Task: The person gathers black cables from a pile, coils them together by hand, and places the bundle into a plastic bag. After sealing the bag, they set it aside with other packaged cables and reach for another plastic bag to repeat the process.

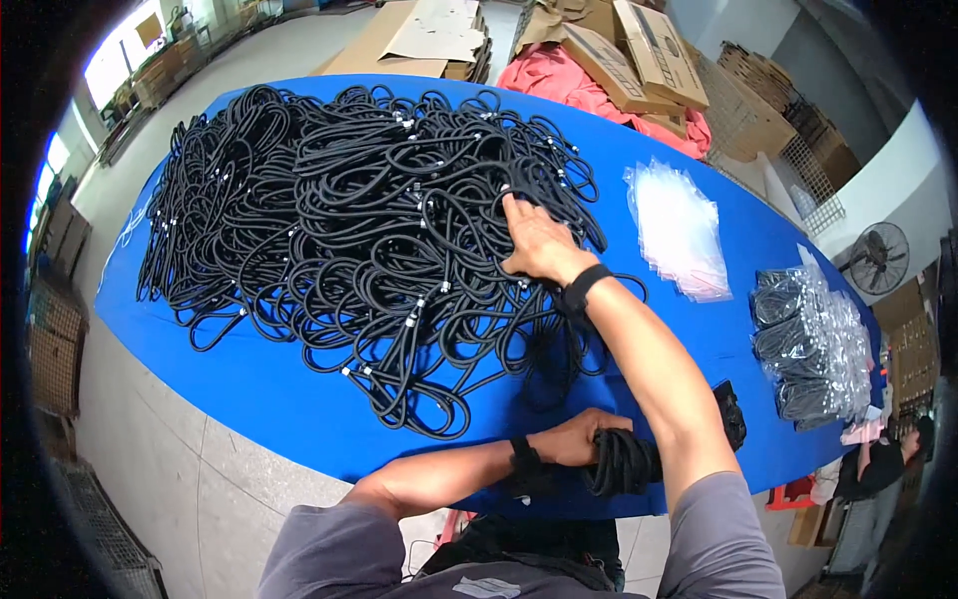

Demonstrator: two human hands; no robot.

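You're in a factory workshop or packing area: your blue table (239, 394) carries a bulk heap of black cords (349, 190), loose clear bags (679, 230) and filled packets (813, 344). Around you are cardboard boxes (639, 60), wire-mesh crates (55, 339), a large fan (878, 258), a bare grey floor (150, 419) and another person (883, 469).

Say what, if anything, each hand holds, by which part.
Left hand: a cord bundle, by its left end. Right hand: on the cord pile; whether it grips any cannot be told.
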